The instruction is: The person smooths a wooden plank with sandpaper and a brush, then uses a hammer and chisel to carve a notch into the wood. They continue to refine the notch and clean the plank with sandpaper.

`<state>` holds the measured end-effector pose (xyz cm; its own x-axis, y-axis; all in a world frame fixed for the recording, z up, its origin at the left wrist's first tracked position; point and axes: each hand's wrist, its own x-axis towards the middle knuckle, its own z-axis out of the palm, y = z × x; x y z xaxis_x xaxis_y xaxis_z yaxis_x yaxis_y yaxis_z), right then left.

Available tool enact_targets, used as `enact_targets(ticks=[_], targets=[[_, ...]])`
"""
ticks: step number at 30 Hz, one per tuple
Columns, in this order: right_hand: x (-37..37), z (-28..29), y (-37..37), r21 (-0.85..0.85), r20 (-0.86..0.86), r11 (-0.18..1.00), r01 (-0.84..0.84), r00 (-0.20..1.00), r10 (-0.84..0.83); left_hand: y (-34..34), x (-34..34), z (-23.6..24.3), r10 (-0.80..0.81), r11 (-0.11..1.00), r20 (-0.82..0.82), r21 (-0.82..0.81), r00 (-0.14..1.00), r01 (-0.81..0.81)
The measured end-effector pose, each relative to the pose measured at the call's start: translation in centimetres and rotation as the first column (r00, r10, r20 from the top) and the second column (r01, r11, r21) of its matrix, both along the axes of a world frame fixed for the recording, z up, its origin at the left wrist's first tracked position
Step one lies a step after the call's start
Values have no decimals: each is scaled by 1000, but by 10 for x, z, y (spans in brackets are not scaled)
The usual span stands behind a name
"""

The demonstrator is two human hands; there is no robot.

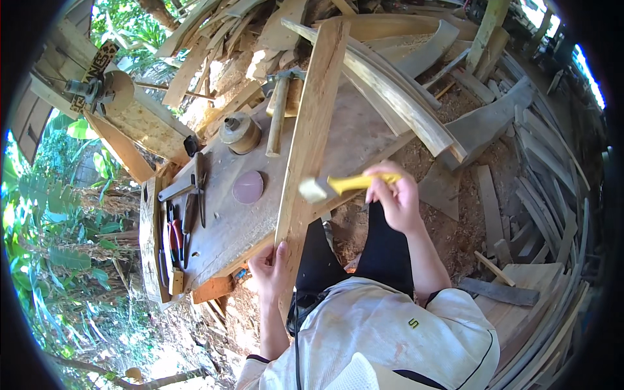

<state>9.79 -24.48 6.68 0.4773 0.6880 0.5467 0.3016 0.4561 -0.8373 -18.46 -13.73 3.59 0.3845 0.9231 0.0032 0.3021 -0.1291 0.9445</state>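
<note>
Yellow-handled brush with pale bristles [344,185] in the right hand [393,198], above a long light-brown wooden plank [315,117]

The fingers of the right hand are closed around the end of the brush handle. The bristles are over the plank; whether they touch it, I cannot tell. The plank lies across the brown wooden desk [218,211] and passes beyond its near edge. There the left hand [266,266] pinches the plank's left side, with the thumb on the upper face. Left of the plank, a round pinkish disc [248,187] lies flat on the desk, near a wooden-handled hammer [277,117]
</note>
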Motion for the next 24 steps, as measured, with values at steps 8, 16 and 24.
enact_targets(ticks=[8,16,24], targets=[[-14,-1,13,88,-27,958,273,962,-271,9,2,3,47,999,105,-16,993,-46],[-39,-18,35,-46,-525,987,-156,844,109,20,3,13,-23,991,330,-118,944,65],[-21,-1,51,160,-412,982,98,911,-24,33,-10,4,-319,766,496,-367,808,528]])
